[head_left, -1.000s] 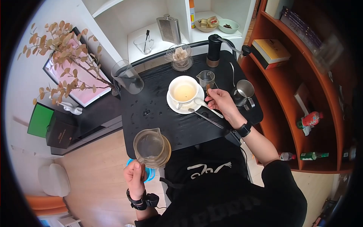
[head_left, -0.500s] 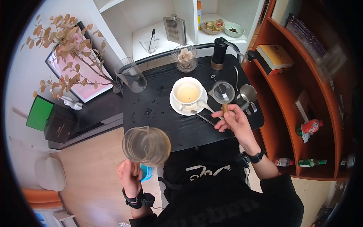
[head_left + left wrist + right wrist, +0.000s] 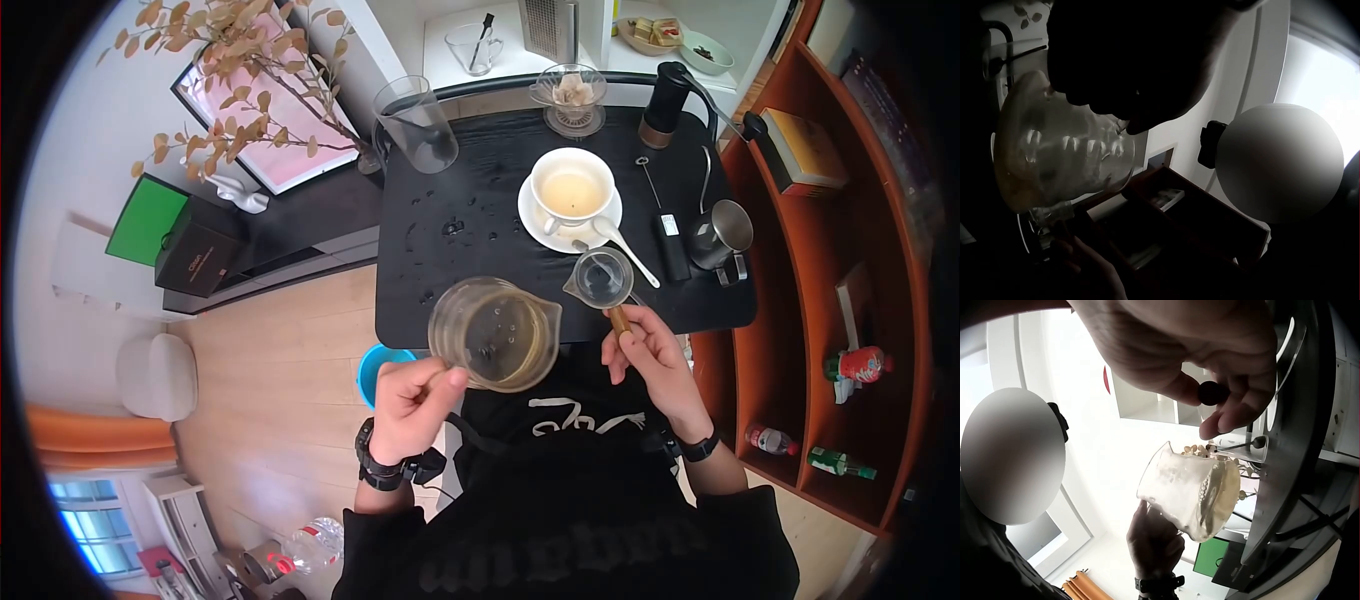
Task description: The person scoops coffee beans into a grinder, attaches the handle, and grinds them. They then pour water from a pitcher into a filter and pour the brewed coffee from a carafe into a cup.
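Observation:
My left hand (image 3: 408, 405) grips the handle of a large glass pitcher (image 3: 495, 335), held over the table's front edge and my lap. A little pale yellow liquid shows low in the pitcher in the right wrist view. Beside it, my right hand (image 3: 660, 370) pinches the wooden handle (image 3: 1213, 394) of a small spouted glass jug (image 3: 603, 277). The jug is held near the front edge, its glass bowl tilted toward the head camera. Beyond it a white cup (image 3: 575, 214) of pale yellow liquid stands on a white saucer (image 3: 530, 222), with a white spoon (image 3: 640, 262) resting across the saucer.
To the right on the black table (image 3: 400, 270) are a milk frother (image 3: 672, 250) and a metal pitcher (image 3: 722, 235). A hand grinder (image 3: 663, 105), a glass dripper (image 3: 570, 112) with a paper filter and a tall glass vessel (image 3: 418, 125) stand behind. A blue bucket (image 3: 372, 370) is below left.
My right hand has picked up the small glass jug from beside the cup and drawn it toward me. My left hand has brought the large pitcher rightward, closer to the jug. The view has shifted.

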Demonstrator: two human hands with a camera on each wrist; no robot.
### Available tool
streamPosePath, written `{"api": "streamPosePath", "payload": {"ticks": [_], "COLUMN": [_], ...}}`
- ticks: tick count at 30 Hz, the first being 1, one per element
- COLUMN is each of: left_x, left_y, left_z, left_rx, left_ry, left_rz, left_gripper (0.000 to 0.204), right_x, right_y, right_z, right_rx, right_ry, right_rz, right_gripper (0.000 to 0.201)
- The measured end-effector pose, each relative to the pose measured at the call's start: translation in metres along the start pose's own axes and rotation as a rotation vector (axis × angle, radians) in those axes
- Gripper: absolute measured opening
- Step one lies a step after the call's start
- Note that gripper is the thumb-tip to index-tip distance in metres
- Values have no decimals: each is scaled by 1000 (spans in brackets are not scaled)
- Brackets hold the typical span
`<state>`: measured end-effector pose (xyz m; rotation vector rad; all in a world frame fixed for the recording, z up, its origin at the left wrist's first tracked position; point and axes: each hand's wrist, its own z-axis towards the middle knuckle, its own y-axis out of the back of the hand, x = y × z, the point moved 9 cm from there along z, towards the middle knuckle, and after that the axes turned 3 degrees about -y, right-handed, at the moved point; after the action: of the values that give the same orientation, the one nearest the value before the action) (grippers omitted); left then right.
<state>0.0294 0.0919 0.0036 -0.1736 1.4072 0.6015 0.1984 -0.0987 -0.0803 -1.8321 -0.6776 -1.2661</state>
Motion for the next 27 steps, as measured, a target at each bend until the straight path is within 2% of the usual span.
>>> {"api": "streamPosePath", "payload": {"ticks": [1,5,11,14,17,20,24,27], "left_x": [4,5,15,11,21,27,36,34], "left_y": [-2,-10,-5,-5,1,1,3,8], "left_z": [-1,2,1,1,-5,-5,-8,-11], "left_rx": [48,61,46,24,26,-19,-119,-133], "left_ry": [-10,66,108,30,-80,-26,47,-9], "left_rz": [51,114,-39,-124,-267,-582,-490,-207], "left_gripper": [45,46,45,46,45,43,42,42], "right_x": [0,-2,-12,-17,-17,-14,-10,-9], "right_y": [-3,-13,-14,-8,-3,1,3,7], "right_z": [1,1,3,2,3,4,3,3], "right_rx": [0,10,33,41,45,14,0,-33], "right_ry": [8,23,-25,-64,-96,-90,-83,-58], "right_rz": [-2,-29,-1,35,53,75,104,69], "right_gripper": [32,32,31,30,30,31,31,31]}}
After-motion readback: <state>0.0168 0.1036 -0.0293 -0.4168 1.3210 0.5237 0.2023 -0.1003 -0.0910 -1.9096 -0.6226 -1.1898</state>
